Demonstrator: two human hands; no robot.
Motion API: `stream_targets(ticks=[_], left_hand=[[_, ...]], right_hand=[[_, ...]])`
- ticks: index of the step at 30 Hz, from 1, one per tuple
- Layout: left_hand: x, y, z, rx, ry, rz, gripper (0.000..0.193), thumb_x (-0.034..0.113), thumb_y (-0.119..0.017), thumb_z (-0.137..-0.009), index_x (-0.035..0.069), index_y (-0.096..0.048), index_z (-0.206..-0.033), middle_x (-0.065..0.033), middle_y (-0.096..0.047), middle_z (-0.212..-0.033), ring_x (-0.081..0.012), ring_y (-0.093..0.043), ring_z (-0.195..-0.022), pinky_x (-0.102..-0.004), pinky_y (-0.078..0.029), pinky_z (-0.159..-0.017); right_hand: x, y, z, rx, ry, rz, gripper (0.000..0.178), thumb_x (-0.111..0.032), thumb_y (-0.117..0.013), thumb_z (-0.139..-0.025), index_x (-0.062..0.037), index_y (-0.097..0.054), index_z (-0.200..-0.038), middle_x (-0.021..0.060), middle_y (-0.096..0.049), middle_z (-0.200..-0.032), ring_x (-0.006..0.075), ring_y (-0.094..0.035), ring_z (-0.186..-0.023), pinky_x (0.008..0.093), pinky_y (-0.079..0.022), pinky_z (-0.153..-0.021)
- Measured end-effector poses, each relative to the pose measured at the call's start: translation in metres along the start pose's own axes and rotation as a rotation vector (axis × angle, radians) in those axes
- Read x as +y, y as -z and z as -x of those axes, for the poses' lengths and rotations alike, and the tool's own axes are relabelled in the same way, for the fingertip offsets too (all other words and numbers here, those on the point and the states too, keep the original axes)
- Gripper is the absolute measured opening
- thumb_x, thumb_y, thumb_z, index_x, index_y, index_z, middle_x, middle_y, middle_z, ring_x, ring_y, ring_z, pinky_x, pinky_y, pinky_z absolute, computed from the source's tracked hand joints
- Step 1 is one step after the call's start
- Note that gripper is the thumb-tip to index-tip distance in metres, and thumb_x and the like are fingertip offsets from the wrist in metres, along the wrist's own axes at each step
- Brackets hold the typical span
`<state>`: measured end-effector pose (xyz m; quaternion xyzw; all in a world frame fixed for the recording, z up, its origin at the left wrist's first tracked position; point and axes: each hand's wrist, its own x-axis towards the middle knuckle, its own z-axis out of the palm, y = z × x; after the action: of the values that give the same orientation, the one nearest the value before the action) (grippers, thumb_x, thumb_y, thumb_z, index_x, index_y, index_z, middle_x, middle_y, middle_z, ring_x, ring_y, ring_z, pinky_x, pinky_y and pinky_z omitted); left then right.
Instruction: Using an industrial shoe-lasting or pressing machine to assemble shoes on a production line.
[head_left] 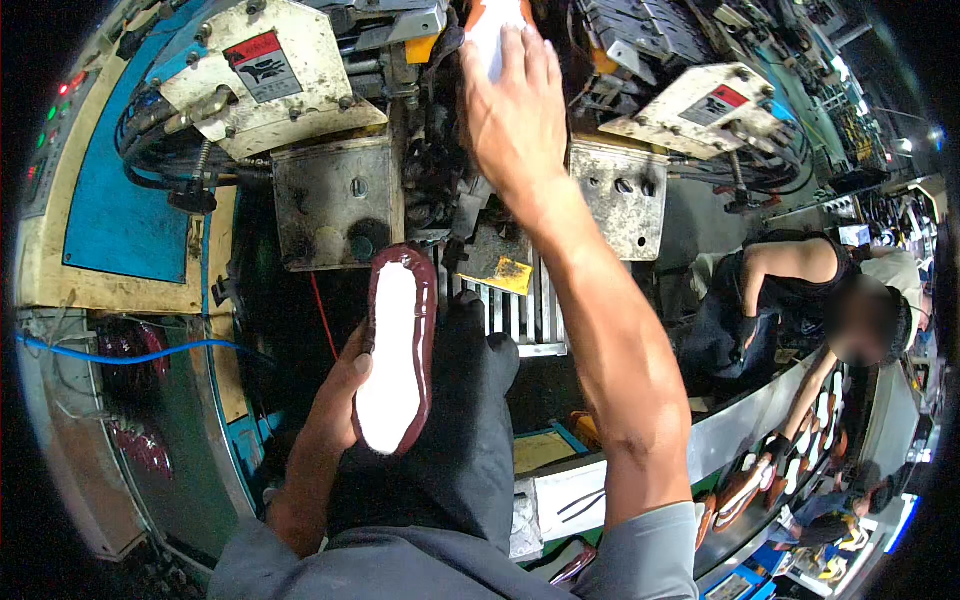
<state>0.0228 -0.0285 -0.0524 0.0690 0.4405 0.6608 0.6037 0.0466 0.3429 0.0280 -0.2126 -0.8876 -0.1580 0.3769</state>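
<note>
My left hand [342, 395] is closed round the side of a dark red shoe upper [396, 350], held above my lap with its white insole side facing up and its toe pointing away from me. Reaching far forward, my right hand [517, 115] lies with fingers stretched out on the white underside of an orange shoe upper [488, 45] in the middle of the machine. The hand covers part of that upper, and its far end runs out of the picture.
Cream guard plates [265, 80] and stained metal boxes [335, 205] flank the machine. A blue hose [150, 355] crosses at left, near dark red uppers [145, 445]. On the right, a co-worker [790, 280] reaches over a conveyor [735, 440] carrying several shoe uppers.
</note>
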Motion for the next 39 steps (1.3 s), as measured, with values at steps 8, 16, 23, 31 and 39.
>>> stream_targets(ticks=[8, 16, 23, 31, 39], left_hand=[[0.015, -0.006, -0.041, -0.066, 0.051, -0.071, 0.089, 0.037, -0.065, -0.104, 0.008, -0.021, -0.177, -0.0173, -0.042, -0.173, -0.0314, -0.048, -0.155, -0.0487, -0.04, -0.128], [0.022, -0.024, -0.043, 0.014, 0.014, -0.195, 0.095, 0.047, -0.073, -0.097, 0.008, -0.031, -0.173, -0.0135, -0.053, -0.164, -0.0271, -0.054, -0.147, -0.0446, -0.044, -0.123], [0.026, -0.026, -0.011, -0.055, -0.022, -0.139, 0.092, 0.041, -0.07, -0.101, 0.004, -0.028, -0.174, -0.0146, -0.049, -0.168, -0.0267, -0.051, -0.15, -0.0426, -0.041, -0.126], [-0.017, -0.037, 0.038, -0.147, -0.245, -0.871, 0.083, 0.003, -0.067, -0.107, 0.004, -0.021, -0.176, -0.0185, -0.039, -0.175, -0.0251, -0.042, -0.158, -0.0381, -0.035, -0.129], [-0.013, -0.032, 0.115, -0.059, -0.183, -1.018, 0.099, 0.002, -0.076, -0.1, 0.01, -0.016, -0.179, -0.0196, -0.042, -0.173, -0.0222, -0.046, -0.154, -0.0367, -0.037, -0.127]], right_hand=[[-0.003, -0.008, -0.025, 0.207, -0.063, -0.104, 0.046, -0.024, -0.062, -0.102, -0.0072, -0.068, -0.144, 0.0354, -0.061, -0.145, 0.0512, -0.052, -0.143, 0.058, -0.037, -0.125], [0.0, 0.015, -0.013, 0.102, -0.114, -0.298, 0.047, -0.03, -0.063, -0.105, -0.007, -0.067, -0.146, 0.035, -0.055, -0.152, 0.0515, -0.047, -0.148, 0.0572, -0.036, -0.126], [-0.044, 0.061, 0.078, 0.02, -0.442, -0.746, 0.056, -0.047, -0.059, -0.113, -0.0082, -0.062, -0.153, 0.0308, -0.045, -0.164, 0.0414, -0.042, -0.155, 0.0532, -0.033, -0.129], [-0.136, 0.117, 0.221, -0.041, -1.348, -1.942, 0.065, -0.057, -0.04, -0.118, -0.0095, -0.049, -0.161, 0.0126, -0.072, -0.135, 0.0252, -0.072, -0.12, 0.0406, -0.062, -0.102], [-0.18, 0.157, 0.229, -0.082, -1.251, -1.833, 0.072, -0.031, -0.086, -0.098, -0.0058, -0.053, -0.157, 0.0095, -0.066, -0.135, 0.02, -0.063, -0.121, 0.0375, -0.053, -0.107]])
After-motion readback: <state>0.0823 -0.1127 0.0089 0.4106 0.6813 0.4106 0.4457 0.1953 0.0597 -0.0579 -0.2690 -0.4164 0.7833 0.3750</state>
